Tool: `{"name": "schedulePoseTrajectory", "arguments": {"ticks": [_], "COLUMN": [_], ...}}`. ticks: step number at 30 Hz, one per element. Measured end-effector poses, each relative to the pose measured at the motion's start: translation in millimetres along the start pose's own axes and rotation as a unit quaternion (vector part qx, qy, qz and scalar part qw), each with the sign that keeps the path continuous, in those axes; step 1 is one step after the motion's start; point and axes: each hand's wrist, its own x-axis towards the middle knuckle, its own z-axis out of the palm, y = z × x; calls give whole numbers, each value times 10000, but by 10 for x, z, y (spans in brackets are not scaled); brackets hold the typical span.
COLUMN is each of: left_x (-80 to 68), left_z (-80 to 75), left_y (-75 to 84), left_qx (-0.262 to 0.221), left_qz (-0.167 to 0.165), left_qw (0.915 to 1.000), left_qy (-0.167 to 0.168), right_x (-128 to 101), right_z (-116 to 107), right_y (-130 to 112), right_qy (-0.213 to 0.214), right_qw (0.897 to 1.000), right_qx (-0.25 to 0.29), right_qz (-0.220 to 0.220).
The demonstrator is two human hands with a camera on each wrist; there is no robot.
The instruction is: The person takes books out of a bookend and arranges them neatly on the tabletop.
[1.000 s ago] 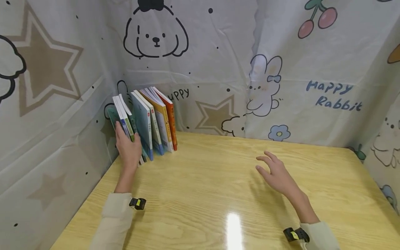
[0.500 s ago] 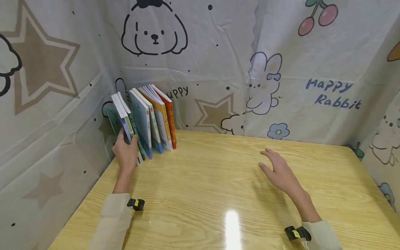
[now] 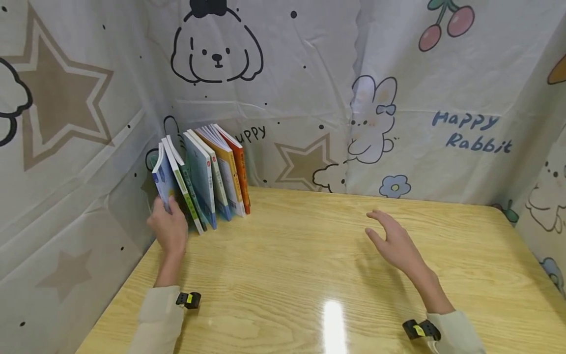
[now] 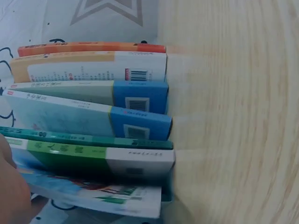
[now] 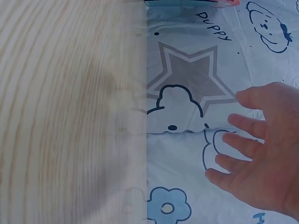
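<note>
Left hand (image 3: 167,227) at 9 o'clock on the table (image 3: 309,275), fingers curled round the leftmost book (image 3: 162,181) and holding it, tilted out from the row. Book with a blue picture cover, its lower edge showing bent in the left wrist view (image 4: 93,193). Just right of it, touching, a green-and-white book (image 3: 182,184), then the other books (image 3: 218,169) leaning left together, ending in an orange one (image 3: 241,169) at about 11 o'clock, against the curtain (image 3: 309,98). Same row seen in the left wrist view, spines and barcodes toward the camera.

Right hand (image 3: 395,243) at about 2 o'clock, well apart from the books, just above the tabletop, fingers spread wide and relaxed, gripping nothing. Same in the right wrist view (image 5: 264,154), palm open before the printed curtain.
</note>
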Motion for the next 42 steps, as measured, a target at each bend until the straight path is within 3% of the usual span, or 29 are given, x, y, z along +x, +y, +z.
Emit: {"name": "schedulePoseTrajectory", "arguments": {"ticks": [6,12,17,26,29,35,38,42], "left_x": [7,9,9,-40,-80,-225,-308,-430], "left_z": [-104,-293,-483,-749,-784,-718,-638,-534], "left_y": [146,392,607,1049,1203,1418,1472,1523], "left_qx": [-78,-284,-260,-701,-862,-1501,-1861,-2278], "left_qz": [57,242,733,1523,1744,1872,1796,1437], "left_qw": [9991,9959,9924,9799,9775,9705,9628,9508], "left_qy": [424,821,953,1078,812,-223,-784,-1530], "right_x": [10,30,33,100,135,206,254,322], "right_z": [-5,1,7,70,109,163,197,272], "right_y": [-45,-94,-152,-196,-228,-427,-561,-759], "right_qy": [236,351,364,473,449,194,58,-260], "right_qw": [9995,9988,9979,9951,9940,9876,9826,9695], "right_qx": [132,286,480,775,933,1512,1798,2352], "right_qz": [-168,-211,-243,-388,-365,-362,-473,-643]}}
